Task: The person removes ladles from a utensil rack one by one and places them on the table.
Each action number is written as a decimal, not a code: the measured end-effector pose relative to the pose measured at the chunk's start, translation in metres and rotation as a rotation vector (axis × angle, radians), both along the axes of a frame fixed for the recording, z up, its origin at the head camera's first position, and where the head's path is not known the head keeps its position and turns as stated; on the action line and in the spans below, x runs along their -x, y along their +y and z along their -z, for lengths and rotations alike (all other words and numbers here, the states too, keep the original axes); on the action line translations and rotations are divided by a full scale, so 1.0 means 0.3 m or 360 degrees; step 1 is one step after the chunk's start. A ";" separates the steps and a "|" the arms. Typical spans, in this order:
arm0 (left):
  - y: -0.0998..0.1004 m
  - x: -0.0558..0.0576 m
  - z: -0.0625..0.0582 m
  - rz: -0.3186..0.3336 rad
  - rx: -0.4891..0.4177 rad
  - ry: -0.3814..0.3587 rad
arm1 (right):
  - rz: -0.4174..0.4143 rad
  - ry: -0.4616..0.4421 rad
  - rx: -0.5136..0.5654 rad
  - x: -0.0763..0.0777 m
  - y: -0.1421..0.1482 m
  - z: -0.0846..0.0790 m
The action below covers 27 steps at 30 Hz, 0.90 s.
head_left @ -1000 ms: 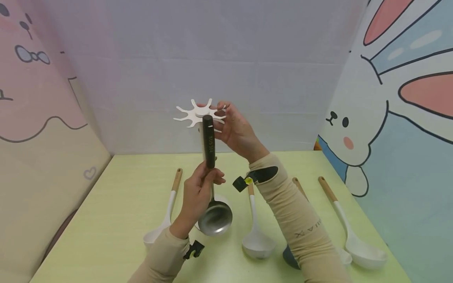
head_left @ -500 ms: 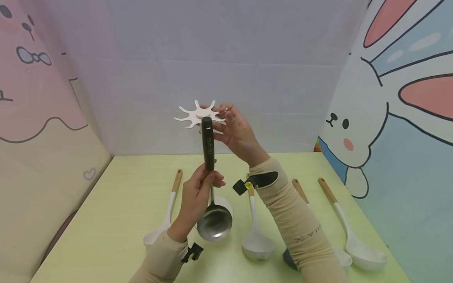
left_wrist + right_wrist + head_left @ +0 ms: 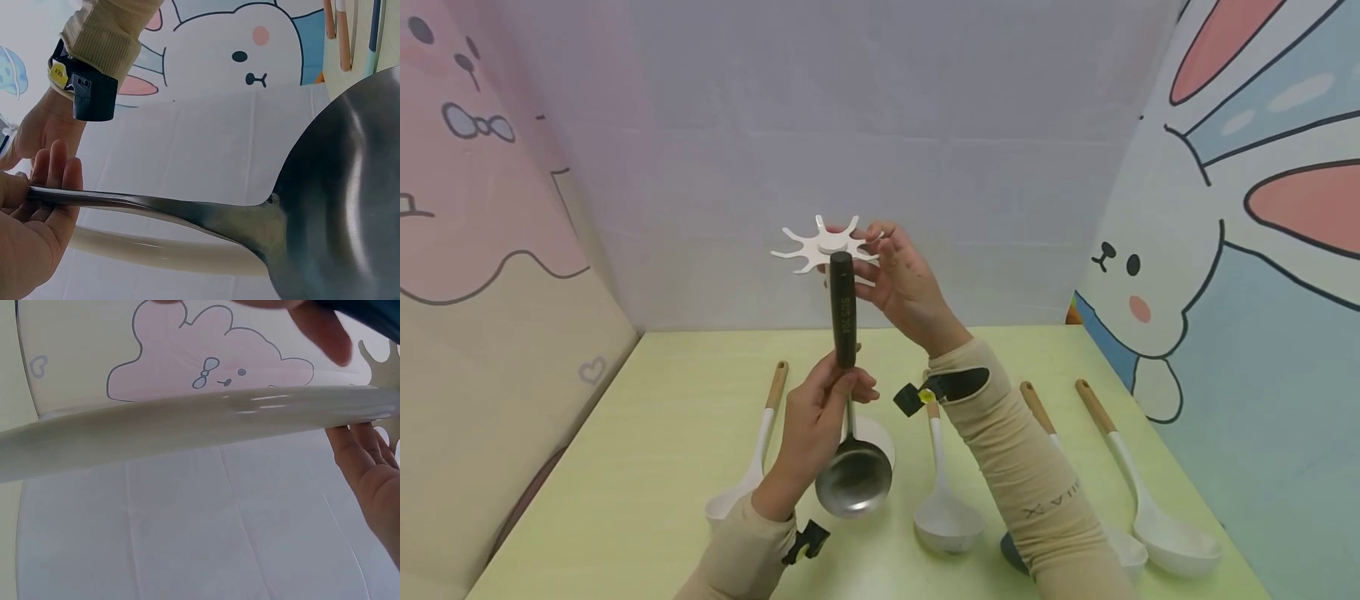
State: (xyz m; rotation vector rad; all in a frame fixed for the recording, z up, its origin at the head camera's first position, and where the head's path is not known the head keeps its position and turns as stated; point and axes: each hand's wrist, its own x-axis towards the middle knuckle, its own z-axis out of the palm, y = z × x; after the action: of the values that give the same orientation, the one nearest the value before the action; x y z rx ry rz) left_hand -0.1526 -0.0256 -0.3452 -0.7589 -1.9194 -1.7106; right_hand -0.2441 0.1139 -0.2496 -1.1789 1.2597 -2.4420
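Steel ladle held upright at the star-shaped rack head, centre of the frame

Your left hand [image 3: 817,414] pinches the steel ladle [image 3: 852,475] on its thin metal shaft just below the black handle [image 3: 843,310], bowl hanging low, so the handle tip stands right at the white notched rack top [image 3: 825,245]. Your right hand [image 3: 904,283] has its fingers curled on the rack top's right edge, apparently to steady it. The rack's pale post [image 3: 187,428] crosses the right wrist view. White ladles with wooden handles [image 3: 943,508] lie on the green table [image 3: 647,450], lower frame.
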 end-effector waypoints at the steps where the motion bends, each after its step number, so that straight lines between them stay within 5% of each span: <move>1: 0.000 -0.001 0.001 0.0007 0.0001 0.0008 | 0.0000 0.0000 0.0002 -0.001 0.000 0.001; 16: -0.021 -0.049 -0.030 0.0026 0.0038 0.0015 | 0.0018 0.0019 -0.0008 -0.007 0.006 0.001; 27: -0.108 -0.076 -0.068 -0.0001 0.0074 0.0179 | 0.0074 0.0018 -0.0012 -0.010 0.002 0.002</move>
State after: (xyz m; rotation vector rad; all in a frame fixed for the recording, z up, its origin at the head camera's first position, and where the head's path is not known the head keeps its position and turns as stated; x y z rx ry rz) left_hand -0.1297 -0.0580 -0.3247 -0.8533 -1.8885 -1.5927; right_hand -0.2410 0.1146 -0.2501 -1.1758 1.3128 -2.4646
